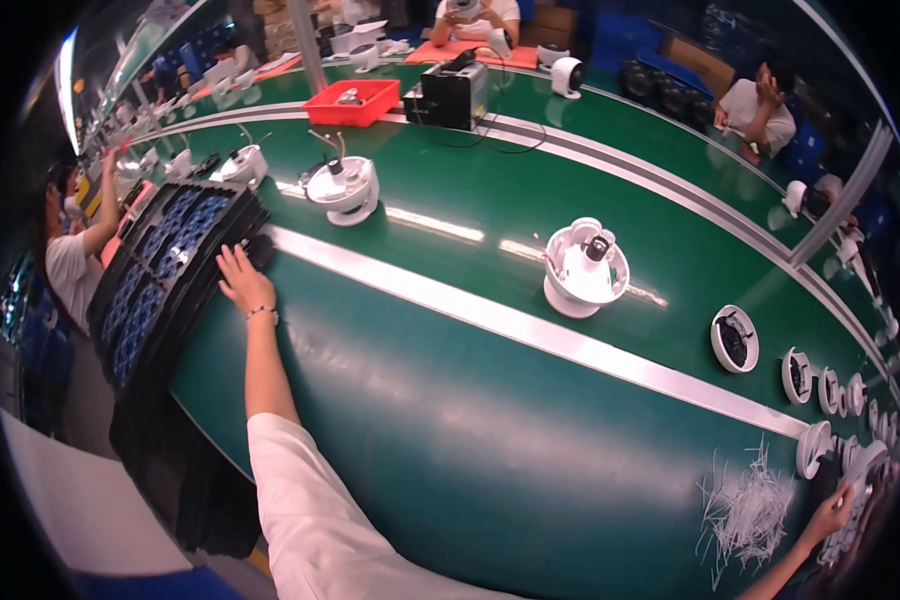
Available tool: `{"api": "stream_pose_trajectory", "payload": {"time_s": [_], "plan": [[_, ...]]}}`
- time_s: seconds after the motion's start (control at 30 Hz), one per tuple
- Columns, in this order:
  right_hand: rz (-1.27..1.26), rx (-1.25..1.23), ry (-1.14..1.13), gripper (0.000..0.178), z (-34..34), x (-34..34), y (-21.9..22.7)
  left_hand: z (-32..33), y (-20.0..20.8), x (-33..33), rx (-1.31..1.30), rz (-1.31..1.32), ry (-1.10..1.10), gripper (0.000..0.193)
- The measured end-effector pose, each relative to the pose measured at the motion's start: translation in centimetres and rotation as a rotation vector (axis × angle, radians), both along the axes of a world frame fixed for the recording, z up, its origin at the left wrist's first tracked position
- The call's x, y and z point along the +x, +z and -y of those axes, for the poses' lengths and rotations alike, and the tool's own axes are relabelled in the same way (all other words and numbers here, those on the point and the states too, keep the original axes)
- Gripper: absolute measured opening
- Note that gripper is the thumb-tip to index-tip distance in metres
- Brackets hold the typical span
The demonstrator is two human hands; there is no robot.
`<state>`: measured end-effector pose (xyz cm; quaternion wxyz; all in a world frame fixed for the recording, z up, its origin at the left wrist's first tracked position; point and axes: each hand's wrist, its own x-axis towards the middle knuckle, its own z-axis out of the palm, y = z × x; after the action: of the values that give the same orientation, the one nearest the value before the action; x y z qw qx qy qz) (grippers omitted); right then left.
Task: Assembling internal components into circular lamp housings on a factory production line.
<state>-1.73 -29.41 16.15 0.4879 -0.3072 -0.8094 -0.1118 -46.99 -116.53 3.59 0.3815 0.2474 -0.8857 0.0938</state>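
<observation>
Left hand [245, 283]: open, fingers spread, at the right edge of one black tray stack [195, 290] with blue-filled cells; firm contact cannot be confirmed. The stack overlaps the left end of the green tabletop [450, 430]. Right hand [828, 515]: fingers bent at one white part [863, 468]; grip cannot be told. Just left of it: one pile of thin white strips [750, 512]. Beyond the metal strip [530, 335]: three white open-topped assemblies [586, 288]; rightward, a row of white shells [718, 340], not fully countable. Farther back: one red bin [370, 105], one black box-shaped device [455, 97].
</observation>
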Motion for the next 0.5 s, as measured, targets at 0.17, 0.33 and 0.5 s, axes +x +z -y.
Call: {"api": "stream_pose_trajectory", "payload": {"time_s": [0.17,0.33,0.5], "plan": [[0.068,0.178,-0.052,0.018,5.9,1.7,1.9,2.2,-0.3,-1.3,-0.145,0.175,-0.069,0.028],[0.008,0.209,0.103,0.011,14.5,0.5,1.2,-2.1,1.7,0.6,-0.275,0.015,-0.662,0.022],[0.354,-0.131,0.942,0.017,25.9,-6.2,-3.5,-15.7,3.8,11.0,0.020,-0.024,-1.214,0.018]]}}
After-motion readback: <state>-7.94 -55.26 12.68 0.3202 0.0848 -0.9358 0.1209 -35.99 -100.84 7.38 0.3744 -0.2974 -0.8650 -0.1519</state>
